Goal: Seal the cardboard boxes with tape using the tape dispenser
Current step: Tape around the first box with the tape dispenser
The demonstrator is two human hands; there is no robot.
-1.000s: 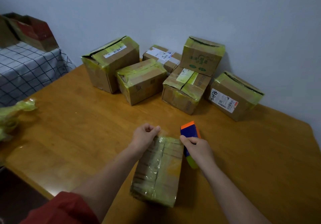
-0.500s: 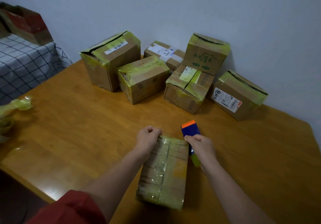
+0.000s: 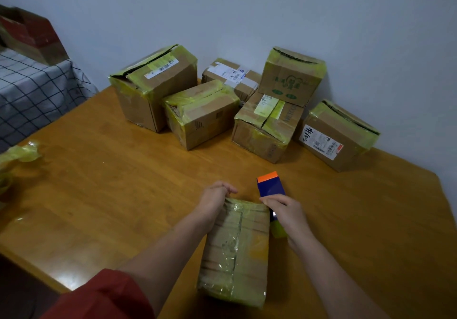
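Left hand (image 3: 215, 196), right hand (image 3: 284, 211), fingers curled.

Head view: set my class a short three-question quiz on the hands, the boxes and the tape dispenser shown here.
1. True or false: the left hand holds the tape dispenser.
2. How many boxes by the wall are there? A four, B six, C nine.
3. Fill the gap: the dispenser's far end is coloured ____.
Key: 1 false, the right hand holds it; the left grips the near box. 2 B. 3 orange.
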